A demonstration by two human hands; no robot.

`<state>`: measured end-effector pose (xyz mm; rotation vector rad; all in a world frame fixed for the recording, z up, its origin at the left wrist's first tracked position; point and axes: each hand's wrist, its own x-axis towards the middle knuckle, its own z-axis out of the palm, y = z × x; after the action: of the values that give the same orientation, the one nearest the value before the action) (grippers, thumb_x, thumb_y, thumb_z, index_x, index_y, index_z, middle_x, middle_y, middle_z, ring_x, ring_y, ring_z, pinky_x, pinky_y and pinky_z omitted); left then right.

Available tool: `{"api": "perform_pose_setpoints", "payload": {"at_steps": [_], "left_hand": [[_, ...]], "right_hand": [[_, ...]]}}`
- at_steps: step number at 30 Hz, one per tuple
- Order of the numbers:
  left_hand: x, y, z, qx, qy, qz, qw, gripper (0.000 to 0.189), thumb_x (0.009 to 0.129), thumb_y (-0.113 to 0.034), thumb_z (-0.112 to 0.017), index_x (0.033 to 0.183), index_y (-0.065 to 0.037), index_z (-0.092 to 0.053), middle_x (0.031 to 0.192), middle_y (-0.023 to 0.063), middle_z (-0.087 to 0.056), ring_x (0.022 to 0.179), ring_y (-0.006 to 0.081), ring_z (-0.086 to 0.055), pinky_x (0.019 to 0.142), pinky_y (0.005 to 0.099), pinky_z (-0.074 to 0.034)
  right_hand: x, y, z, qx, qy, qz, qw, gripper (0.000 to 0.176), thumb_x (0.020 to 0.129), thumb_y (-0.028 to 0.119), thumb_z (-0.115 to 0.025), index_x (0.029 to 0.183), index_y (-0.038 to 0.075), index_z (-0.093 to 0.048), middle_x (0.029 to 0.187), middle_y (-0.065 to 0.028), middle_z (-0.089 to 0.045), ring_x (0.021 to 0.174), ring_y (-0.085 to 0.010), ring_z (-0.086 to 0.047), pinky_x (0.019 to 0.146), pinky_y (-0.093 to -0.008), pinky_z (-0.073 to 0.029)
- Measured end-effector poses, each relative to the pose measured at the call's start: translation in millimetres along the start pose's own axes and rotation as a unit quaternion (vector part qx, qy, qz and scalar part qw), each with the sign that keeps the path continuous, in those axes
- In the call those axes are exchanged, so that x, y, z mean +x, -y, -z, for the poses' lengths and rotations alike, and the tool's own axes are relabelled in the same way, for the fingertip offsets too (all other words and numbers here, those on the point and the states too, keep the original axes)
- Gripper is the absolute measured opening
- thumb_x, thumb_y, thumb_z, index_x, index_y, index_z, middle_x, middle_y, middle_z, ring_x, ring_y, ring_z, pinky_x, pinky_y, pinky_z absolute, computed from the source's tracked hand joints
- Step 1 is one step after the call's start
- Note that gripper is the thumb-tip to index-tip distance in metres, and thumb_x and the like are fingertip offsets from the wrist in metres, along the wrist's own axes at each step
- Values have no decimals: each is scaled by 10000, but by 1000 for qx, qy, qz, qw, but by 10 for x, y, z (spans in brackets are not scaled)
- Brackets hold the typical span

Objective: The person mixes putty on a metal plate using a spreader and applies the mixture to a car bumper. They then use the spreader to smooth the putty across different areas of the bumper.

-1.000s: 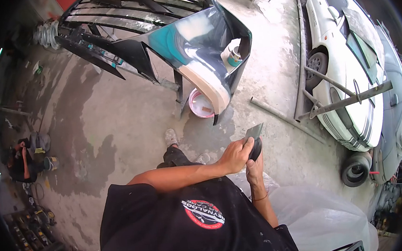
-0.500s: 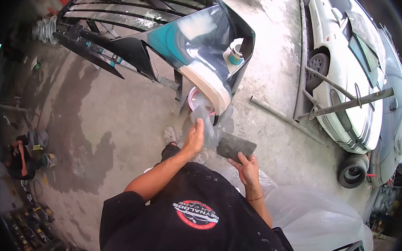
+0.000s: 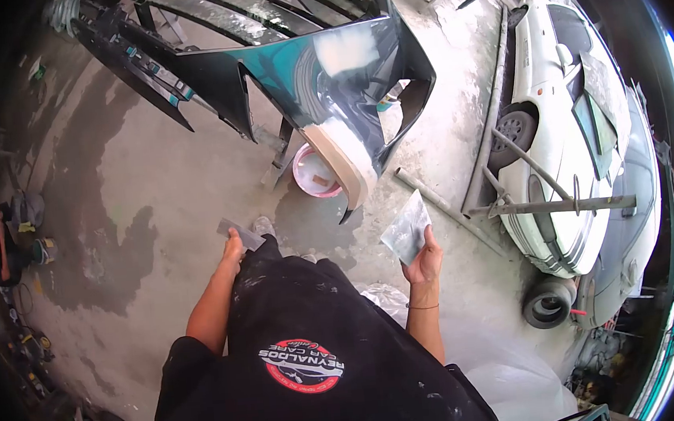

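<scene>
Over concrete floor (image 3: 152, 170), left grip (image 3: 233, 248) pinches grey scraper (image 3: 241, 233), right grip (image 3: 427, 263) clasps grey sheet (image 3: 406, 227); shirt (image 3: 321, 307) reads REYNALDOS.

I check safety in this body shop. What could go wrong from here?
The metal pipe lies on the floor just ahead: a trip hazard. The pink bucket sits under the bumper corner near the shoe; a step might tip it. The left hand grips a small grey piece and the right hand a grey sheet, so breaking a fall could be hard.
</scene>
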<state>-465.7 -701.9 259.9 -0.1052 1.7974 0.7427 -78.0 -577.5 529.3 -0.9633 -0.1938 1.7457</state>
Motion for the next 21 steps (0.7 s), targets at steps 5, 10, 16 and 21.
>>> {"api": "perform_pose_setpoints", "payload": {"at_steps": [5,10,16,21], "left_hand": [[-553,-399,-80,0,118,52,992,744,1017,-599,-245,1449,-5,-366,1437,240,-448,1248,407,-525,1001,499,-453],[-665,-562,-247,-348,237,16,907,765,1023,-596,-244,1494,6,-242,1515,230,-333,1217,419,-563,1002,484,-460],[-643,-388,-996,-501,119,-23,857,772,1024,-592,-246,1504,8,-171,1525,222,-311,1212,384,-578,1019,486,-448],[-1104,-405,-1667,-533,193,-30,823,767,1023,-600,-207,1491,7,-241,1474,223,-385,1302,358,-500,1107,471,-359]], "right_hand": [[213,310,-341,-216,-12,149,965,378,888,45,-591,1255,-21,-531,1099,-127,-659,924,-257,-677,853,-408,-571],[521,391,-749,-700,91,412,576,582,750,-81,-524,1318,41,-553,1293,-161,-542,1211,-316,-511,1042,-426,-408],[967,387,-478,-798,348,459,177,649,722,34,-598,1363,121,-545,1372,-85,-521,1241,-328,-480,1044,-482,-363],[1280,316,-385,-767,421,475,98,627,795,83,-592,1411,154,-502,1430,-46,-485,1279,-328,-447,1039,-516,-347]]}}
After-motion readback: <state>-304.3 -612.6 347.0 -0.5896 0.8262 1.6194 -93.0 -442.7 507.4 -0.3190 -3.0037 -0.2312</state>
